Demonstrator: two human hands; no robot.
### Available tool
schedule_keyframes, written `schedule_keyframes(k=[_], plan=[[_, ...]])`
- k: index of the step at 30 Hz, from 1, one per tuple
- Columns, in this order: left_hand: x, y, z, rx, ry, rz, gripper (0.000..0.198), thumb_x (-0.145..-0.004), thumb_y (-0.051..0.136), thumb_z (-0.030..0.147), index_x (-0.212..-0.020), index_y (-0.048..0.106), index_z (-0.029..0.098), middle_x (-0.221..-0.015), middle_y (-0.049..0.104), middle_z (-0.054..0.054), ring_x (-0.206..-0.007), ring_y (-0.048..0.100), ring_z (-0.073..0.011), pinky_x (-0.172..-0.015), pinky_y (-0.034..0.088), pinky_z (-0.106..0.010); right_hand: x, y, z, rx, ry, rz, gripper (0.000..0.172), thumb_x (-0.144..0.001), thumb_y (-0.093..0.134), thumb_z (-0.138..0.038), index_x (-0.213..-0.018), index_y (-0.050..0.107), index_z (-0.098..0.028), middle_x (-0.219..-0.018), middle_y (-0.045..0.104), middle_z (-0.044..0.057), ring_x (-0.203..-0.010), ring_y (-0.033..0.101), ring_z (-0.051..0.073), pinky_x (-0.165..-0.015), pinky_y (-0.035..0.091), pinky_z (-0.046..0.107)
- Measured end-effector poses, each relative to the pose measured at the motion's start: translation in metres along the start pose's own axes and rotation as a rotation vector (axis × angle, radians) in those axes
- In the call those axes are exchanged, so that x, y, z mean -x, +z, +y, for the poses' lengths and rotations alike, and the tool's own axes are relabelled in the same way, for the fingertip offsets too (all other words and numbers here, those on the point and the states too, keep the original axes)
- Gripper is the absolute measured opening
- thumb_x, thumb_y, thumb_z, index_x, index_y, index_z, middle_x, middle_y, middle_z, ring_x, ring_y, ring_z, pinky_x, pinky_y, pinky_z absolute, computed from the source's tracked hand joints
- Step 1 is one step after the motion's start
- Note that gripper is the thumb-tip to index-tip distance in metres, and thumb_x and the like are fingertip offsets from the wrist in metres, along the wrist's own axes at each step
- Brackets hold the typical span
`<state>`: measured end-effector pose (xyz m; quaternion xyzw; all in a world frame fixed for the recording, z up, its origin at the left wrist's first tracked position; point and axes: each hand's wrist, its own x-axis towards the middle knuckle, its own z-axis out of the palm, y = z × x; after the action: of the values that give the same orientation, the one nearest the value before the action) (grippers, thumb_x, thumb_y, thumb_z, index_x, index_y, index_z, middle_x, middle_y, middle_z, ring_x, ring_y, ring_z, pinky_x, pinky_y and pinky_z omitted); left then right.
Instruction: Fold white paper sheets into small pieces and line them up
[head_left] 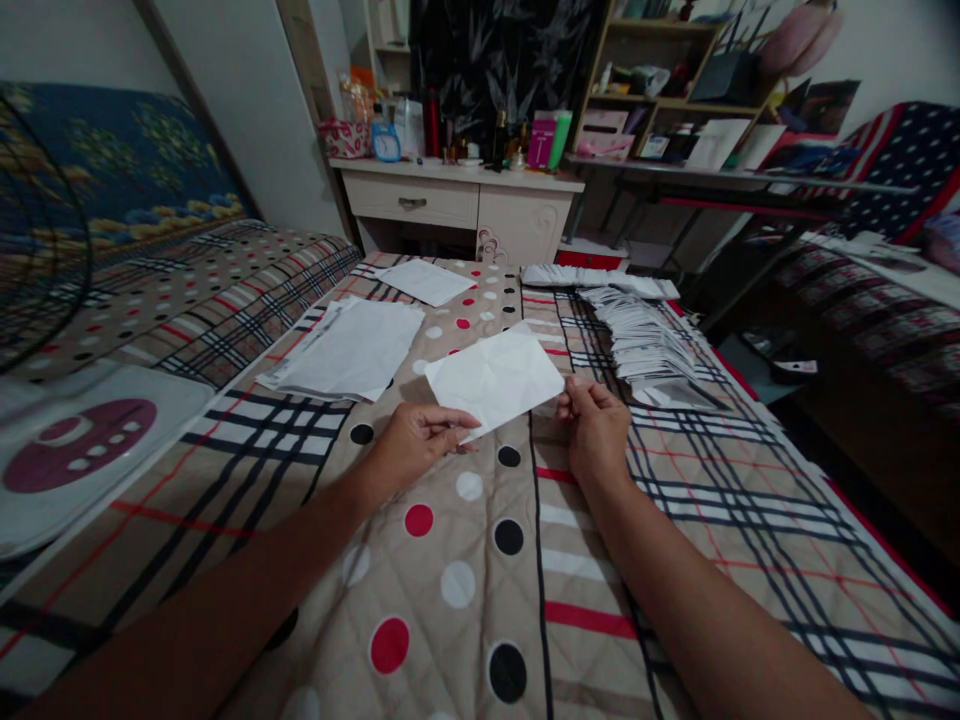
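Between my two hands is a sheet of white paper [499, 378], creased and tilted over the bedspread. My left hand [427, 437] pinches its near left corner between thumb and fingers. At the right corner my right hand [596, 415] grips the same sheet. Left of it lies a stack of white paper [349, 345] with uneven edges. Farther back, another white sheet [427, 281] rests flat. To the right of my right hand, a fanned row of folded papers [641, 345] lies on the bed, with a long folded bundle [600, 281] behind it.
A patterned bedspread [457, 640] covers the bed under my arms. At the left edge lies a white item with a pink oval print [82, 445]. Beyond the bed stand a white dresser [525, 215] crowded with bottles and a shelf desk [675, 105].
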<state>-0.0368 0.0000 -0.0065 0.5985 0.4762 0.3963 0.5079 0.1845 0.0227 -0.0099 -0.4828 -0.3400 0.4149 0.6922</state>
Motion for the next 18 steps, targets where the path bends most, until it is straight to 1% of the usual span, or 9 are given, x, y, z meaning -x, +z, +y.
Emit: schedule_keyframes(k=[2, 4, 6, 8, 11, 13, 15, 16, 18], plan=[[-0.001, -0.001, -0.002, 0.014, -0.015, 0.021, 0.018, -0.078, 0.068, 0.022, -0.093, 0.075, 0.014, -0.078, 0.076, -0.007, -0.073, 0.074, -0.0180, -0.055, 0.053, -0.020, 0.001, -0.002, 0.000, 0.061, -0.086, 0.062, 0.021, -0.074, 0.069, -0.037, -0.078, 0.064, -0.018, -0.065, 0.057, -0.002, -0.052, 0.047, 0.009, -0.047, 0.038, 0.022], [-0.001, -0.003, -0.002, 0.024, -0.025, 0.041, 0.020, -0.078, 0.068, 0.022, -0.096, 0.075, 0.015, -0.078, 0.077, -0.007, -0.073, 0.074, -0.0170, -0.054, 0.051, -0.019, 0.005, -0.003, -0.002, 0.207, -0.248, 0.044, 0.015, -0.076, 0.066, -0.030, -0.086, 0.064, -0.019, -0.078, 0.061, 0.001, -0.063, 0.053, 0.012, -0.055, 0.043, 0.024], [-0.001, -0.003, 0.000, 0.039, -0.036, 0.052, 0.022, -0.078, 0.069, 0.024, -0.098, 0.075, 0.015, -0.078, 0.077, -0.007, -0.072, 0.073, -0.0158, -0.054, 0.050, -0.018, 0.012, -0.001, -0.004, 0.397, -0.433, -0.091, 0.016, -0.077, 0.065, -0.021, -0.093, 0.065, -0.021, -0.093, 0.063, 0.004, -0.078, 0.057, 0.016, -0.063, 0.047, 0.026], [-0.001, -0.003, 0.002, 0.070, -0.049, 0.055, 0.024, -0.078, 0.070, 0.025, -0.099, 0.074, 0.014, -0.077, 0.077, -0.007, -0.070, 0.072, -0.0143, -0.054, 0.048, -0.017, 0.020, 0.003, -0.005, 0.574, -0.578, -0.297, 0.028, -0.076, 0.063, -0.014, -0.102, 0.066, -0.024, -0.108, 0.061, 0.006, -0.091, 0.058, 0.019, -0.068, 0.048, 0.029], [0.000, -0.002, 0.003, 0.137, -0.064, 0.015, 0.030, -0.078, 0.071, 0.030, -0.103, 0.072, 0.013, -0.077, 0.076, -0.007, -0.066, 0.070, -0.0131, -0.053, 0.047, -0.017, 0.027, 0.009, -0.002, 0.805, -0.705, -0.519, 0.036, -0.078, 0.064, -0.012, -0.112, 0.068, -0.026, -0.124, 0.056, 0.009, -0.101, 0.055, 0.022, -0.079, 0.049, 0.036], [0.001, -0.003, 0.003, 0.197, -0.060, -0.040, 0.037, -0.081, 0.068, 0.037, -0.109, 0.069, 0.013, -0.079, 0.075, -0.009, -0.066, 0.069, -0.0142, -0.052, 0.047, -0.019, 0.027, 0.010, 0.001, 0.900, -0.744, -0.555, 0.025, -0.082, 0.063, -0.015, -0.104, 0.072, -0.026, -0.123, 0.058, 0.008, -0.100, 0.055, 0.023, -0.083, 0.048, 0.038], [0.002, -0.004, 0.003, 0.221, -0.045, -0.078, 0.045, -0.086, 0.060, 0.047, -0.115, 0.066, 0.013, -0.074, 0.072, -0.006, -0.057, 0.066, -0.0133, -0.047, 0.044, -0.020, 0.025, 0.010, 0.002, 0.932, -0.752, -0.556, 0.017, -0.086, 0.061, -0.018, -0.094, 0.074, -0.025, -0.113, 0.064, 0.007, -0.099, 0.055, 0.024, -0.082, 0.047, 0.038], [0.003, -0.006, 0.003, 0.194, -0.027, -0.067, 0.047, -0.089, 0.056, 0.050, -0.116, 0.065, 0.013, -0.068, 0.069, -0.003, -0.051, 0.061, -0.0117, -0.044, 0.042, -0.020, 0.024, 0.009, 0.002, 0.936, -0.742, -0.555, 0.016, -0.087, 0.060, -0.018, -0.091, 0.074, -0.024, -0.107, 0.067, 0.007, -0.098, 0.055, 0.024, -0.082, 0.047, 0.038], [0.004, -0.009, 0.004, 0.048, 0.057, 0.043, 0.045, -0.089, 0.055, 0.050, -0.112, 0.068, 0.013, -0.057, 0.060, 0.001, -0.044, 0.051, -0.0088, -0.042, 0.037, -0.020, 0.022, 0.007, 0.002, 0.942, -0.700, -0.570, 0.014, -0.087, 0.060, -0.018, -0.090, 0.073, -0.023, -0.097, 0.070, 0.006, -0.094, 0.055, 0.023, -0.080, 0.046, 0.037]])
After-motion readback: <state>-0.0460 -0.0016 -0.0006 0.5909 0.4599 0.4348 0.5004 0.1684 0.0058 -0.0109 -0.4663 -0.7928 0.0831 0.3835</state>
